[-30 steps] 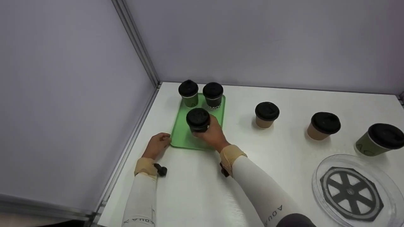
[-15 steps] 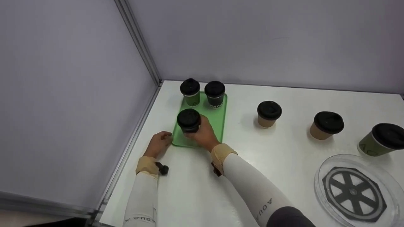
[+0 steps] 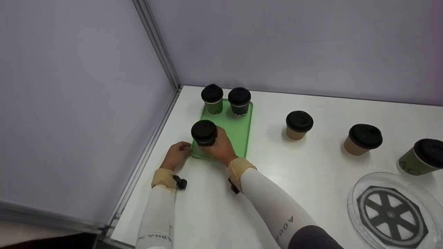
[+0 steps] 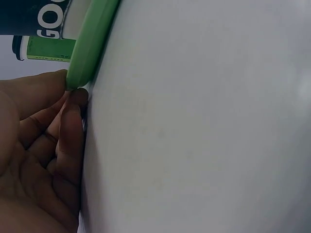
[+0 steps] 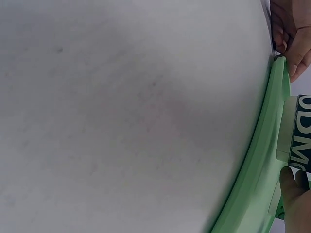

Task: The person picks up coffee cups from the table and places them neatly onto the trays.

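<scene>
My right hand point(image 3: 220, 147) grips a dark paper coffee cup point(image 3: 204, 133) with a black lid, upright at the near left part of the green tray point(image 3: 237, 133). In the right wrist view the base of this cup point(image 5: 286, 128) is right at the tray's surface. At the tray's near left corner, my left hand point(image 3: 176, 155) pinches the rim; the left wrist view has its thumb point(image 4: 43, 87) on the rim and fingertips beneath. Two more lidded cups stand at the tray's far end: a green cup point(image 3: 214, 107) and a dark cup point(image 3: 239, 108) with white lettering.
Right of the tray, two small brown cups point(image 3: 296, 133) point(image 3: 355, 147) with black lids stand on the white table point(image 3: 207, 214). Farther right are a larger green cup point(image 3: 413, 162) and a clear round dish point(image 3: 353, 207) with a dark wheel-like pattern. Walls border the back and left.
My right hand has carried the dark cup leftward over the tray, toward its near left corner. The left hand has stayed at the tray's corner. The head view has shifted slightly.
</scene>
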`<state>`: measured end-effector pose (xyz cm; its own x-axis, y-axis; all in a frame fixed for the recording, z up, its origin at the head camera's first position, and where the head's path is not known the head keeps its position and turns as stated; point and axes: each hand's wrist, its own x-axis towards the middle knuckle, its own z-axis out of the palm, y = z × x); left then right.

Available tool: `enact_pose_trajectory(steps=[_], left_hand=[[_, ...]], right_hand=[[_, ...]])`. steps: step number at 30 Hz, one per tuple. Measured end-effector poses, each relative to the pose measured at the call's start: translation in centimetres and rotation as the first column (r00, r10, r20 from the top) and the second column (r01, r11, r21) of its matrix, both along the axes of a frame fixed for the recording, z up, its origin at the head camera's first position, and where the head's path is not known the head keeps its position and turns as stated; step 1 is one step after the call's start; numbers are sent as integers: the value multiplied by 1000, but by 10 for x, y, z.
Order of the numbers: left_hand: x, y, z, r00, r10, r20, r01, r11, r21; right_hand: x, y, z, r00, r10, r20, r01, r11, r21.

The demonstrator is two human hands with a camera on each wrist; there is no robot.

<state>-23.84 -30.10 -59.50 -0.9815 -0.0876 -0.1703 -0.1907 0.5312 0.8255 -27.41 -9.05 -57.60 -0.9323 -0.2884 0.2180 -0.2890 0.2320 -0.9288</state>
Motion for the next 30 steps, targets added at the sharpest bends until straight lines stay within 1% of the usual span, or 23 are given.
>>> enact_pose_trajectory(steps=[4,9,11,13,18,20,22,26,28,30], left_hand=[[-1,2,2,1000,-4,0,4,1000,5],[2,0,0,1000,-4,0,4,1000,24],[2,0,0,1000,-7,-6,7,1000,26],[1,0,0,1000,-9,-12,9,1000,26],[0,0,0,1000,-4,-12,5,1000,21],[0,0,1,1000,-7,-13,7,1000,16],[-1,0,0,1000,-15,-20,15,1000,2],[-2,-1,1,999,-21,-28,20,999,-26],[-1,-2,1,999,-19,-25,18,999,-40],[-1,-2,2,1000,-14,-19,13,999,-38]], right_hand=[[1,-1,-2,1000,-10,21,10,1000,-1],[2,-5,-4,1000,1,12,-1,1000,0],[1,-6,-4,1000,8,1,-8,1000,-18],[0,-6,-6,1000,15,-16,-15,999,-30],[-6,-8,-10,993,64,-102,-71,995,-65],[-8,-9,-10,990,74,-121,-82,994,-68],[-7,-9,-11,993,58,-104,-64,997,-49],[-2,-8,-11,999,16,-29,-16,1000,16],[1,-7,-11,1000,3,11,-4,999,40],[2,-6,-11,999,-3,44,0,998,67]])
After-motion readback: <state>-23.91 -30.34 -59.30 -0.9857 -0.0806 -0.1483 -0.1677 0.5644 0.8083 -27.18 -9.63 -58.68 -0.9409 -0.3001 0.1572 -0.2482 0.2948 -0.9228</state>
